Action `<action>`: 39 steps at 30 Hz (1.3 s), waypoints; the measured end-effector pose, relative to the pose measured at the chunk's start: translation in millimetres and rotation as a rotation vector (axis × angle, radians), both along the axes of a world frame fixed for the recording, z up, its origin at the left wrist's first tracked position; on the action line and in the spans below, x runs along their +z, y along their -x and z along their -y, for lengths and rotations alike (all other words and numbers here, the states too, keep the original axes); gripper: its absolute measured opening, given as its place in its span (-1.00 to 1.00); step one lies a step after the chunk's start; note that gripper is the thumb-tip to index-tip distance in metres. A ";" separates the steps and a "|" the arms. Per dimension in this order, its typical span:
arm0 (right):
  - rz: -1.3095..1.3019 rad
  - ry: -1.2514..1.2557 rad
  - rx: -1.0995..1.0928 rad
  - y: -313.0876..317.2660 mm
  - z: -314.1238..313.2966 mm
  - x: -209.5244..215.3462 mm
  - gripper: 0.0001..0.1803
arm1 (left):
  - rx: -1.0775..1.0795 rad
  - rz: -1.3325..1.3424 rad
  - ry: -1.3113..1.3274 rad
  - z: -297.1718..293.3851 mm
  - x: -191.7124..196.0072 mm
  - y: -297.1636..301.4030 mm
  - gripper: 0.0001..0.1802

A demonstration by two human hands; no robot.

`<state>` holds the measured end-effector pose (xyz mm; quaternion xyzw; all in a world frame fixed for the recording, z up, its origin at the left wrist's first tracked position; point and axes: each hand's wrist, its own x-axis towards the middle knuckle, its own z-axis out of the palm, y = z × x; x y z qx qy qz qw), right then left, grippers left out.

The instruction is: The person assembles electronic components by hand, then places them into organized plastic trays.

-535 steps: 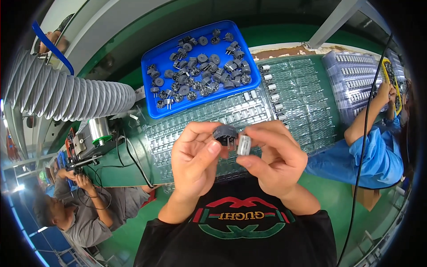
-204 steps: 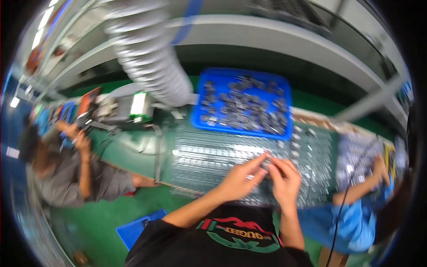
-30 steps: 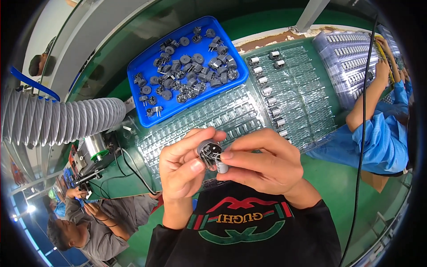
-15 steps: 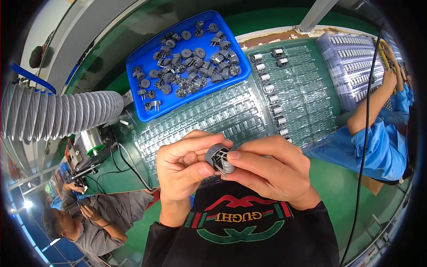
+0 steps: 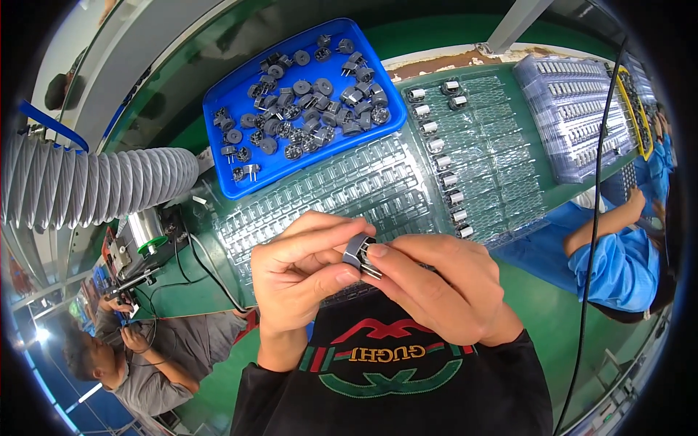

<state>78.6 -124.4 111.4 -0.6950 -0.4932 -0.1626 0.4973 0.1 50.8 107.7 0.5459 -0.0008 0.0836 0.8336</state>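
Between the fingertips of my left hand (image 5: 291,272) is a dark grey round plastic part with metal prongs (image 5: 353,251). It is tilted, its prongs facing right. My right hand (image 5: 447,291) is closed at the pronged side, thumb and fingers pressed against it; whatever else lies between those fingertips is hidden. Beyond my hands, a blue tray (image 5: 305,176) holds several loose grey pronged parts (image 5: 318,102). A clear moulded plastic tray (image 5: 320,198) with rows of slots lies just past my fingers. Along the right-hand clear tray (image 5: 502,145) stand several parts with white, shiny tops (image 5: 435,145).
Stacked clear trays (image 5: 574,116) filled with parts stand at the far right, near a co-worker in a blue sleeve (image 5: 618,254). A ribbed grey hose (image 5: 102,187), a wire spool (image 5: 145,231) and another seated person (image 5: 174,356) are at left. A black cable (image 5: 592,254) hangs at right.
The pronged part has turned in my fingers, its prongs now pointing right. A rounded grey piece under my right fingertips is no longer visible. The co-worker's arm at right has lowered.
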 end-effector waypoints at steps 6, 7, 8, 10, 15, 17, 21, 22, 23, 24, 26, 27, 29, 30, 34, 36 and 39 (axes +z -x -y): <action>-0.067 0.041 -0.042 3.4 0.3 -7.8 -0.66 | 0.032 -0.007 -0.233 -1.4 -8.2 2.0 -0.57; -0.164 0.036 -0.047 4.5 -2.1 -12.7 -0.61 | 0.076 -0.065 -0.305 -2.5 -14.1 2.8 -0.58; -0.147 0.049 -0.077 5.4 -4.9 -22.4 -0.61 | 0.118 -0.122 -0.377 -1.6 -19.8 2.1 -0.59; -0.227 0.037 -0.139 6.8 -8.6 -45.6 -0.61 | 0.094 -0.160 -0.372 6.2 -29.5 -0.9 -0.62; -0.445 0.105 -0.216 11.6 -2.6 -59.4 -0.63 | 0.026 -0.305 -0.343 17.2 -50.1 2.5 -0.57; -0.475 0.085 -0.235 4.6 -0.8 -59.8 -0.66 | -0.047 -0.340 -0.185 21.0 -47.7 1.0 -0.46; -0.426 0.102 -0.255 -3.8 5.7 -56.2 -0.68 | -0.061 -0.286 -0.166 29.4 -50.1 -7.9 -0.43; -0.366 0.116 -0.259 -4.9 6.3 -57.1 -0.66 | -0.059 -0.281 -0.164 30.8 -49.0 -10.9 -0.43; -0.360 0.118 -0.257 -6.6 8.2 -55.2 -0.66 | -0.060 -0.296 -0.161 32.3 -47.2 -14.6 -0.44; -0.357 0.168 -0.217 -9.4 11.2 -52.5 -0.65 | -0.061 -0.312 -0.158 32.3 -46.1 -16.8 -0.45; -0.346 0.222 -0.179 -17.8 19.7 -48.2 -0.64 | -0.084 -0.302 -0.219 26.3 -54.0 -22.0 -0.45; -0.261 0.302 -0.139 -23.2 24.3 -46.5 -0.63 | -0.146 -0.308 -0.253 25.5 -53.5 -24.2 -0.45; -0.160 0.453 -0.046 -28.8 32.7 -41.5 -0.61 | -0.229 -0.304 -0.277 26.5 -53.4 -27.1 -0.45; -0.157 0.462 -0.061 -29.5 34.4 -38.3 -0.61 | -0.238 -0.303 -0.297 24.4 -56.8 -27.2 -0.43; -0.156 0.463 -0.064 -32.1 30.8 -35.5 -0.67 | -0.156 -0.325 -0.193 29.7 -54.1 -29.6 -0.32; -0.117 0.467 -0.031 -34.9 32.0 -37.7 -0.69 | -0.157 -0.327 -0.226 31.7 -51.5 -36.8 -0.27; -0.200 0.483 0.004 -38.4 33.8 -37.1 -0.73 | -0.177 -0.354 -0.314 27.7 -55.4 -41.8 -0.28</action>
